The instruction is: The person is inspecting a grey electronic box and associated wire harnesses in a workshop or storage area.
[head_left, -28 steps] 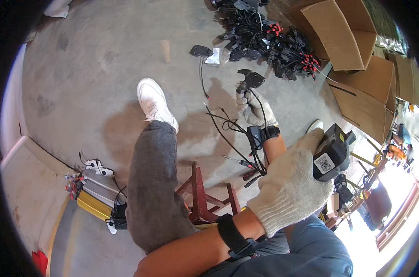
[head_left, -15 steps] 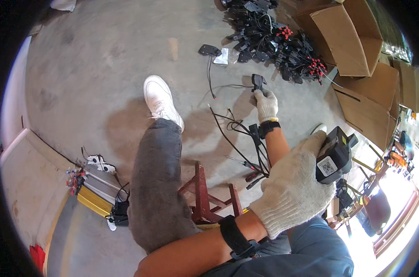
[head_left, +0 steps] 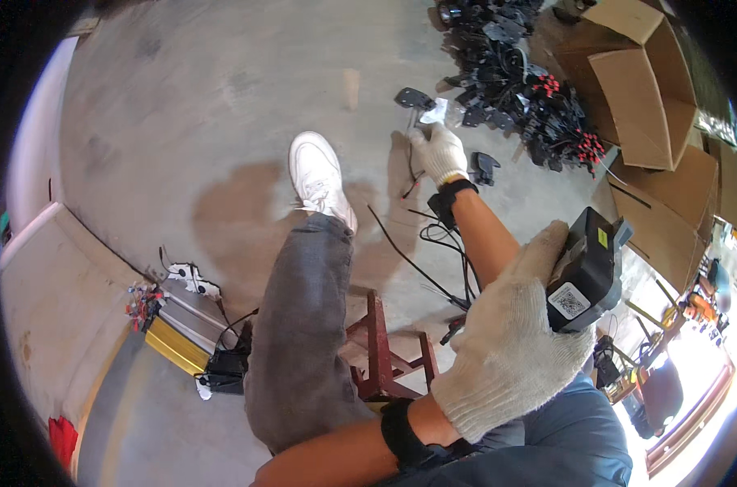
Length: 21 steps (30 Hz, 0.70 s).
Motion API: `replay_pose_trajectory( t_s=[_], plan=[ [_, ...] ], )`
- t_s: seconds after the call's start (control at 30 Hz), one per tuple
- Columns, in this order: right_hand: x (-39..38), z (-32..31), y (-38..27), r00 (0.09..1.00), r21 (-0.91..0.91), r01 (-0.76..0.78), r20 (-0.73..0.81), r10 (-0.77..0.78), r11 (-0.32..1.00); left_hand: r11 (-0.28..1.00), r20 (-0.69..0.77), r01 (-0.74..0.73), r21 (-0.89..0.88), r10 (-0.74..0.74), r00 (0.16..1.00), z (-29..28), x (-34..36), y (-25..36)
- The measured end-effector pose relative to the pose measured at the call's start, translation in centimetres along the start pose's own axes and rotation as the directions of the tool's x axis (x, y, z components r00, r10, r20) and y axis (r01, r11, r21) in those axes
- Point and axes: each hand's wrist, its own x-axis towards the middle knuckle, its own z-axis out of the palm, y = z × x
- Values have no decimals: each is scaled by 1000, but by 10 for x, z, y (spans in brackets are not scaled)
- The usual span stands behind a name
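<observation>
My gloved left hand point(head_left: 510, 349) is closed round a black boxy device point(head_left: 583, 272) with a square code label, held near me at the lower right. My gloved right hand point(head_left: 437, 150) reaches down toward the floor, fingers loosely bent and apart, just below a flat black part point(head_left: 414, 99) with a cord and a small white packet point(head_left: 434, 111). Whether its fingertips touch these is unclear. Another small black part point(head_left: 484, 168) lies right of that hand. Loose black cables point(head_left: 429, 276) hang below it, partly hidden by my right arm.
A large pile of black corded parts point(head_left: 506, 89) with red tips lies beside open cardboard boxes point(head_left: 628, 97). A red wooden stool point(head_left: 376, 341) is beside my leg. Bundled metal-coloured strips point(head_left: 173, 341) and cords lie at lower left, cluttered items point(head_left: 697, 304) at far right.
My right hand has let go of the black part it held, which now lies on the floor, and has moved left toward the packet. My left hand still holds the device.
</observation>
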Motion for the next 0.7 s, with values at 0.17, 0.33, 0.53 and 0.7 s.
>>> replay_pose_trajectory(
  t_s=[0.17,0.33,0.53,0.7],
  plan=[
    [27,25,-22,962,-6,-230,-154,226,973,987,-169,-128,101,144,975,-11,-2,-1],
    [31,15,-4,986,342,-54,-130,104,938,990,-140,-135,30,138,980,-10,-7,0],
    [-36,4,-26,862,867,-491,498,-97,86,988,-100,-119,101,129,987,-8,-10,5],
    [-38,41,20,838,763,-538,531,128,359,981,-93,-177,79,184,979,12,-9,-7]
  ],
)
